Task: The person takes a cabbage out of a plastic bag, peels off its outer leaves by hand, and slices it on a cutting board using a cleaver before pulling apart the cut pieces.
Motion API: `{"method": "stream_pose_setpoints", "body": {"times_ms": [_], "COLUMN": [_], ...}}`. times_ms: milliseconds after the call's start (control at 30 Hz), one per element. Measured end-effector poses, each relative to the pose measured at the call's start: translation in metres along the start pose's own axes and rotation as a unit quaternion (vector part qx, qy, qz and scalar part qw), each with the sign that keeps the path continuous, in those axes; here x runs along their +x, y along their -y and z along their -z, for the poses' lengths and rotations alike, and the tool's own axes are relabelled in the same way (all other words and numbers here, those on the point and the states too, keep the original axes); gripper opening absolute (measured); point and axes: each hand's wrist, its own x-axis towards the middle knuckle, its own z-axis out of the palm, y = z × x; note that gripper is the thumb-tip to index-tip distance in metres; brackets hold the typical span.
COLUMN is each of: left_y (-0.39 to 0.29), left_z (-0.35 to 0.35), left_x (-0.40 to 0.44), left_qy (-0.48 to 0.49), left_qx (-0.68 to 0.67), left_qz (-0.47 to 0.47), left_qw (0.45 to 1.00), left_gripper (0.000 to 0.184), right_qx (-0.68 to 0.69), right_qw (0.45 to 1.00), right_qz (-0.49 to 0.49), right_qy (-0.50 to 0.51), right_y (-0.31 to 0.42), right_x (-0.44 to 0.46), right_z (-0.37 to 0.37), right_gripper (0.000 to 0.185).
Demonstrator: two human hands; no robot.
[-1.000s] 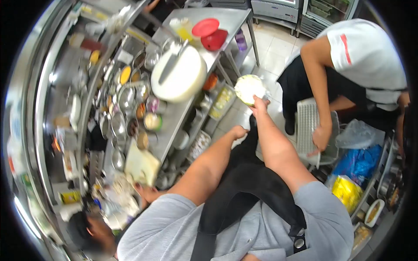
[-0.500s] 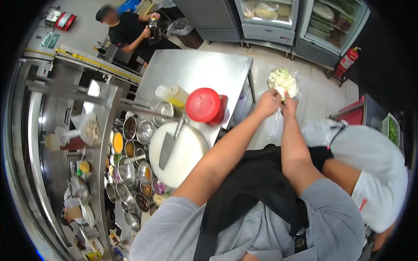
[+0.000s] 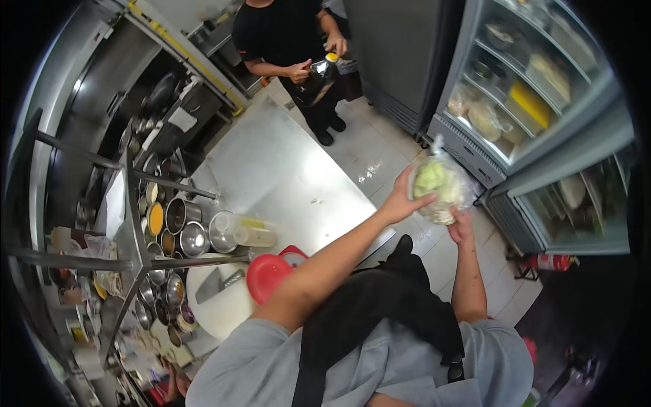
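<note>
L hand (image 3: 409,197) & R hand (image 3: 462,227) both grip pale-green veg (image 3: 434,182) in clr plastic (image 3: 462,190), one per side, held over tiled floor (image 3: 373,163) btwn steel table (image 3: 271,156) & glass-door fridge (image 3: 468,154). Beyond table: co-worker (image 3: 278,32) w/ yellow-capped dk jug (image 3: 316,83).

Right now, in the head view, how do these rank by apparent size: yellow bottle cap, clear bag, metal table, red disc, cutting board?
1. Metal table
2. Clear bag and cutting board: too alike to rank, the board partly covered
3. Red disc
4. Yellow bottle cap
</note>
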Motion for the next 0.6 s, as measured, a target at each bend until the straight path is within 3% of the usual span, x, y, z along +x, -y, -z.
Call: {"method": "stream_pose_setpoints", "body": {"times_ms": [33, 167, 233, 267, 333, 467, 533, 600], "left_y": [0.004, 0.011, 0.018, 0.024, 0.036, 0.027, 0.021, 0.016], "left_z": [0.015, 0.039, 0.049, 0.052, 0.053, 0.05, 0.045, 0.034], "left_x": [0.012, 0.017, 0.035, 0.037, 0.035, 0.068, 0.087, 0.105], "left_qy": [0.047, -0.065, -0.122, -0.166, -0.229, -0.285, -0.307, -0.325], "left_qx": [-0.143, -0.137, -0.117, -0.113, -0.108, -0.219, -0.179, -0.163], "left_qz": [0.039, 0.106, 0.118, 0.098, 0.066, 0.009, -0.007, -0.036], "left_qw": [0.988, 0.983, 0.979, 0.975, 0.965, 0.933, 0.935, 0.931], "left_gripper": [0.105, 0.097, 0.092, 0.089, 0.076, 0.071, 0.077, 0.089], "right_qx": [-0.009, -0.091, -0.125, -0.152, -0.163, -0.213, -0.126, -0.147], "right_qw": [0.998, 0.97, 0.96, 0.949, 0.927, 0.918, 0.908, 0.896], "right_qz": [-0.064, -0.201, -0.196, -0.196, -0.291, -0.262, -0.33, -0.335], "right_qy": [0.028, 0.099, 0.154, 0.194, 0.17, 0.209, 0.225, 0.251], "right_y": [0.001, 0.02, 0.046, 0.043, 0.046, 0.075, 0.094, 0.104], "right_x": [0.026, 0.087, 0.116, 0.124, 0.153, 0.202, 0.232, 0.272], "right_z": [-0.003, -0.05, -0.083, -0.089, -0.089, -0.125, -0.132, -0.128], "right_gripper": [0.075, 0.078, 0.076, 0.073, 0.068, 0.069, 0.069, 0.067]}}
